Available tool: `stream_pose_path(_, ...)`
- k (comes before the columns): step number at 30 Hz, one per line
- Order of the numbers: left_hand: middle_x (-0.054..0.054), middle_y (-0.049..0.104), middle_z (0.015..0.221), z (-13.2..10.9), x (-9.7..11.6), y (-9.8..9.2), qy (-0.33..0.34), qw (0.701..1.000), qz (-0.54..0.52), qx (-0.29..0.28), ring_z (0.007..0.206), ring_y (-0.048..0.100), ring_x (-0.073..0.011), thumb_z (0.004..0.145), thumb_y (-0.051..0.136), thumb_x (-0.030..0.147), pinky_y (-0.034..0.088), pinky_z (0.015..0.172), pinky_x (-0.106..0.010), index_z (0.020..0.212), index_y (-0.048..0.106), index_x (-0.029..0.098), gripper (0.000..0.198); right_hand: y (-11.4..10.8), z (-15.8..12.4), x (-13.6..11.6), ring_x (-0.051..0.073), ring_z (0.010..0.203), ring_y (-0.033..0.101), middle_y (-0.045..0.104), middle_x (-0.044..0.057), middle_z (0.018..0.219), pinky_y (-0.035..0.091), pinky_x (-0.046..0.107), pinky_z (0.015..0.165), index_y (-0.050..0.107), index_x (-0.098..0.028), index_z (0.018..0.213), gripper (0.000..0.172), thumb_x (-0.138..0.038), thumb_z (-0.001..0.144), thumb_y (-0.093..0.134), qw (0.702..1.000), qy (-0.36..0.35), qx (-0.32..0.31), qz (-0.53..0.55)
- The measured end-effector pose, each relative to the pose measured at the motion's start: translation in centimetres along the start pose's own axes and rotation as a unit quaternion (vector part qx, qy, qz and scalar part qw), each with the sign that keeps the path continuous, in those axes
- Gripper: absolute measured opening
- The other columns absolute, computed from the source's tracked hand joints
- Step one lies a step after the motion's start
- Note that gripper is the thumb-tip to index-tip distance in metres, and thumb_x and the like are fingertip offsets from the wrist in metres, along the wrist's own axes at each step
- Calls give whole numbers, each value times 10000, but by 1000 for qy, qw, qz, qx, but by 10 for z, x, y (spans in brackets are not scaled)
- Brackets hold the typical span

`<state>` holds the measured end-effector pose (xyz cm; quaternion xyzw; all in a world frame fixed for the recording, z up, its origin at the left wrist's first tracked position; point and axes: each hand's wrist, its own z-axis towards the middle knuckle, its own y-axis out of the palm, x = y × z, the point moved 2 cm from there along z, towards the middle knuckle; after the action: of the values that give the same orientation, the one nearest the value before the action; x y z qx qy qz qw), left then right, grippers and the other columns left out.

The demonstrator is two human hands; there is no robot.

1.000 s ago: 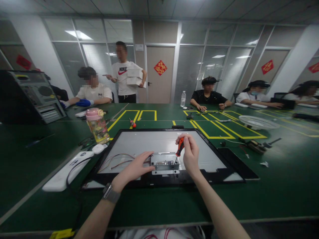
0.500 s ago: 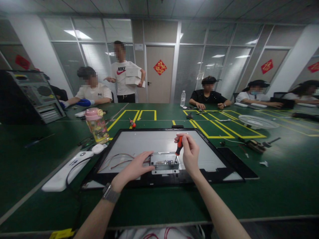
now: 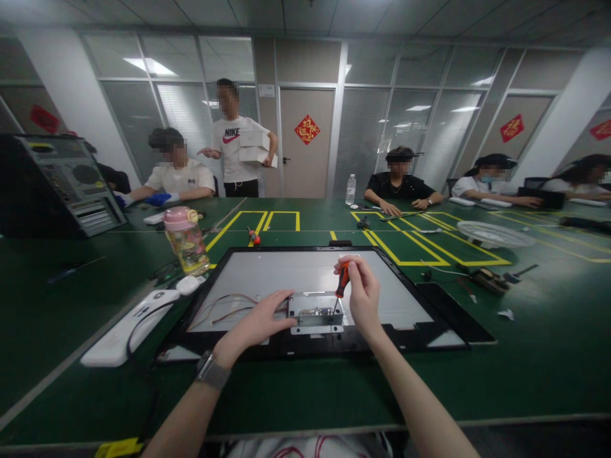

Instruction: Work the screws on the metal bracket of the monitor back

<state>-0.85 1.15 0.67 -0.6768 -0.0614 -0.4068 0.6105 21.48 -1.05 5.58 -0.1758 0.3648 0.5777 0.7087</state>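
A flat display panel with a black frame lies back-side up in front of me. On its lower middle sits a metal bracket box with a small circuit board inside. My left hand grips the left side of this box, thumb at the front corner and fingers at the back. In my right hand is a red and black screwdriver, held nearly upright with its shaft pointing down into the box's right end. The exact tip contact is too small to tell. Thin wires run left from the box across the panel.
Left of the panel are a pink-lidded bottle, a white power bank-like block with a black cable, and an open computer case. A black slab and a corded tool lie right. Several people are across the green table.
My hands, the screwdriver and the panel hold almost the same position. Across the table, the blue-gloved hands and the hands of the person in black have shifted slightly.
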Motion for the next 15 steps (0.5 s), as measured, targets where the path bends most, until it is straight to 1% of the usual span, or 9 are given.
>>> stream_pose_path(3,-93,477,1520,0,1,0,1,1000,-1,0,1384,452,-272,825,644,414,304,1165,-373,1437,471,215,666,0,1,-2,173,749,560,587,8,789,455,321,703,633,-216,812,135,-317,901,625,998,-36,12,-42)
stream_pose_path(5,-89,478,1519,0,1,0,1,1000,-1,1,1384,452,-274,825,647,416,310,1163,-377,1431,476,225,658,-1,2,-2,179,762,553,590,15,803,453,327,712,639,-216,804,133,-314,893,629,997,-49,14,-66)
stream_pose_path(9,-90,478,1518,1,-1,0,6,1000,-2,1,1382,453,-274,833,644,425,307,1165,-381,1438,470,221,662,-2,3,1,190,764,581,621,31,821,479,343,711,662,-215,964,191,-354,953,531,999,1,5,-51)
stream_pose_path(11,-94,474,1520,1,-3,1,6,1000,-2,0,1383,451,-272,837,641,424,304,1167,-386,1444,462,216,666,-1,3,1,186,758,590,618,25,806,485,342,712,640,-216,1028,213,-354,976,486,1000,9,10,-28)
stream_pose_path(13,-95,472,1521,1,-4,1,5,1000,-1,0,1383,450,-273,837,642,421,303,1168,-393,1445,461,219,666,-1,3,1,181,749,594,618,21,802,488,337,708,618,-220,1036,200,-348,981,474,1000,6,20,-10)
stream_pose_path(15,-94,471,1522,1,-4,1,5,1000,-2,1,1382,451,-275,839,642,427,305,1167,-400,1444,462,227,662,-1,2,0,182,750,597,625,26,806,491,339,712,617,-218,988,188,-350,979,483,1000,8,18,-10)
